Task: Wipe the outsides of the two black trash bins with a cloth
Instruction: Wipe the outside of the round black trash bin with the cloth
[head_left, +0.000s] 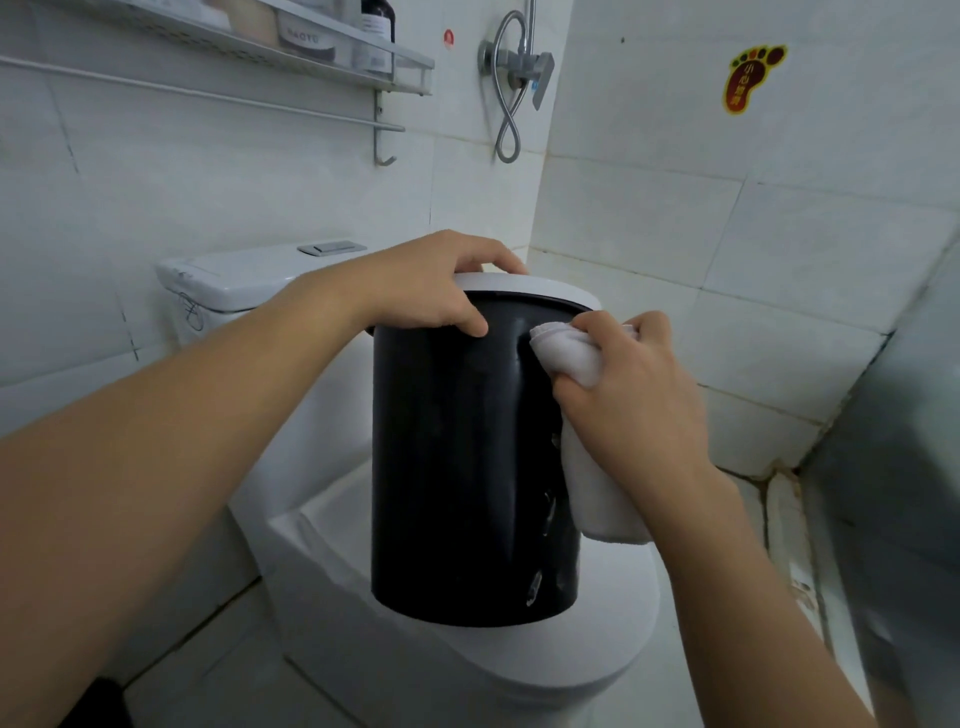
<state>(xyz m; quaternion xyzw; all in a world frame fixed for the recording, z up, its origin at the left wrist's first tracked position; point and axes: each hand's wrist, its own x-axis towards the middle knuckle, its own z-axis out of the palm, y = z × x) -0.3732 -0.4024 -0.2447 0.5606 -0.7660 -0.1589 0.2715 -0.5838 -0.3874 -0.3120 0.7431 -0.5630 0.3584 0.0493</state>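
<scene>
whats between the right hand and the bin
A white cloth: in the head view the right hand presses it against the bin near its top.

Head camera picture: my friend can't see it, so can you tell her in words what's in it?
A person's left hand grips the top rim of a black trash bin standing on a closed toilet lid, while the right hand presses a white cloth against the bin's side. White bathroom tiles are behind.

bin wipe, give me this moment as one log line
left hand grips bin rim | right hand presses cloth on bin side | bin on toilet lid
</scene>
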